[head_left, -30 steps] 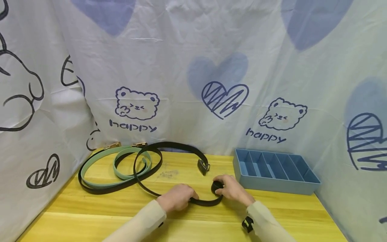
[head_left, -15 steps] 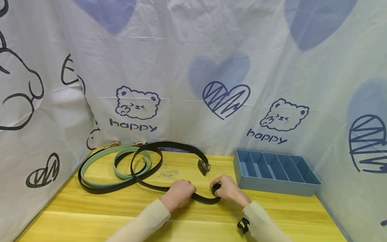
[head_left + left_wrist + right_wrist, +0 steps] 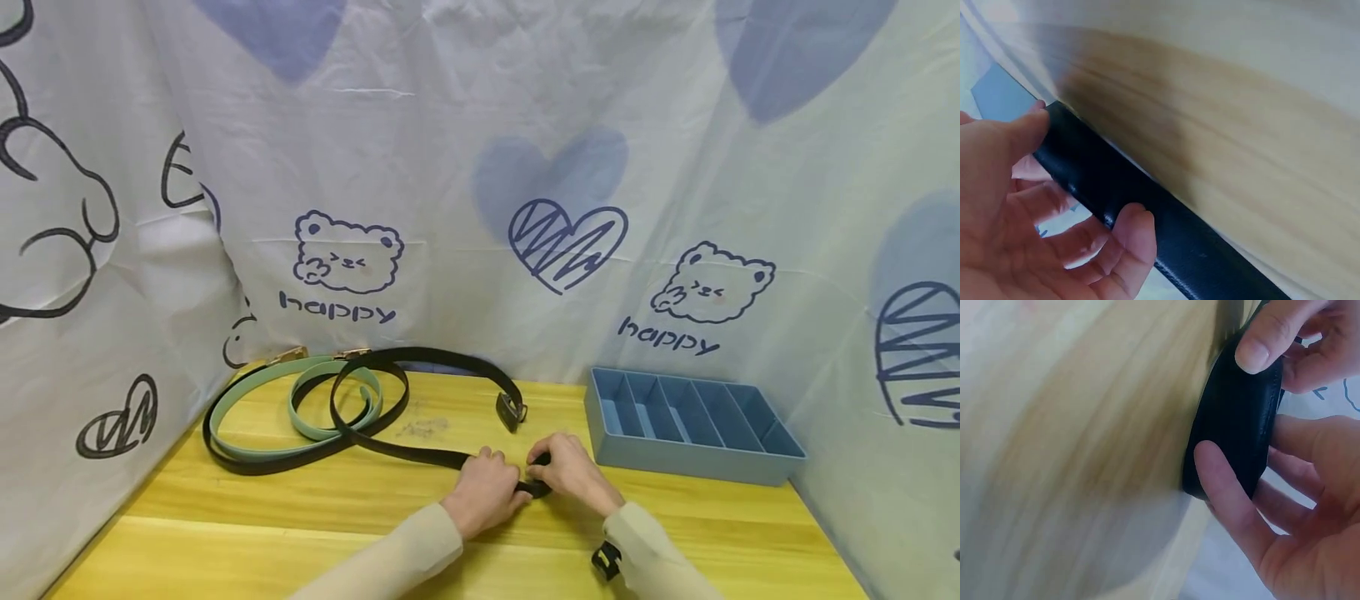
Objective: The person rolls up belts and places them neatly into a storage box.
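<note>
A long black belt [image 3: 423, 454] runs across the table, its dark buckle [image 3: 512, 412] lying behind my hands. My left hand [image 3: 487, 492] pinches the strap close to its rolled end. Thumb and fingers hold the strap's edges in the left wrist view, where the belt [image 3: 1166, 212] crosses in front of the palm. Just to the right, my right hand [image 3: 573, 475] grips the small roll at the belt's end. In the right wrist view the thumb lies over the rolled belt [image 3: 1229, 419], with fingers behind it. The roll's inner turns are hidden.
A blue box [image 3: 697, 467] with several compartments stands at the right rear. At left, a green-and-black belt [image 3: 255, 454] lies in loose loops, a gold buckle [image 3: 288, 356] at its back; the black belt overlaps it. A printed cloth [image 3: 450, 275] hangs behind the table.
My left hand has slid right along the belt, up close to my right hand. The strap trailing on the left has straightened and shifted. My right hand stays on the roll.
</note>
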Action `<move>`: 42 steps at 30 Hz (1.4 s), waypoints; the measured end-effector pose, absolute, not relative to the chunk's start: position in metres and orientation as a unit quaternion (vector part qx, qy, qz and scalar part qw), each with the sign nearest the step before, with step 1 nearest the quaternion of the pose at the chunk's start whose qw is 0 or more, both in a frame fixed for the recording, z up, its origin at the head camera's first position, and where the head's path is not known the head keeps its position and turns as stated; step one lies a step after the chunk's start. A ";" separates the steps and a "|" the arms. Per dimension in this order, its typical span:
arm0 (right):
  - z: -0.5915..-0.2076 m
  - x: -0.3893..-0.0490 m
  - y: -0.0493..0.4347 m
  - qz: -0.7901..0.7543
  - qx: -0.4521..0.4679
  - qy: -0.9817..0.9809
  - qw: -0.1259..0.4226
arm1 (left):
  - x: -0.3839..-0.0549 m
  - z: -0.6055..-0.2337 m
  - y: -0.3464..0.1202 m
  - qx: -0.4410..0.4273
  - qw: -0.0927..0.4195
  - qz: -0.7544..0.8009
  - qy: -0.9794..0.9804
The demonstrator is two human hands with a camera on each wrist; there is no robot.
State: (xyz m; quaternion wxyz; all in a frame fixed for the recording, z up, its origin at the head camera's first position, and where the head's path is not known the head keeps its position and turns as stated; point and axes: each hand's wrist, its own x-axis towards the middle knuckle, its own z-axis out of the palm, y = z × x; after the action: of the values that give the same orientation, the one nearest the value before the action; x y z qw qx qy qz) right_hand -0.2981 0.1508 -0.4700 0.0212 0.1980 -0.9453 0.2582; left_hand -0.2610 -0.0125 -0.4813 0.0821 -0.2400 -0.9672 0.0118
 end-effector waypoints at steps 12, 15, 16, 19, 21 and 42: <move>-0.475 -0.293 0.158 0.305 0.168 -0.937 -0.008 | -0.281 -0.486 -0.015 -0.274 0.109 0.019 -0.955; -0.475 -0.292 0.162 0.360 0.126 -0.923 -0.047 | -0.289 -0.486 -0.018 -0.305 0.081 0.005 -0.949; -0.474 -0.292 0.163 0.372 0.116 -0.919 -0.057 | -0.291 -0.485 -0.020 -0.316 0.070 -0.001 -0.946; -0.470 -0.292 0.164 0.385 0.112 -0.912 -0.081 | -0.297 -0.484 -0.026 -0.339 0.034 -0.031 -0.940; -0.467 -0.293 0.163 0.377 0.128 -0.914 -0.085 | -0.301 -0.483 -0.030 -0.352 0.016 -0.054 -0.934; -0.476 -0.320 0.152 0.426 0.333 -0.817 -0.201 | -0.299 -0.484 -0.045 -0.420 0.060 -0.053 -0.904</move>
State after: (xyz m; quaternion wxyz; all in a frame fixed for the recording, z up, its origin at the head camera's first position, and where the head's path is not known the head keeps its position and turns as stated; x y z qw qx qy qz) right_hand -0.3199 0.1517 -0.4758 -0.2014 0.3330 -0.8165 0.4264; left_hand -0.2989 -0.0451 -0.4840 0.0600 -0.4200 -0.9040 -0.0526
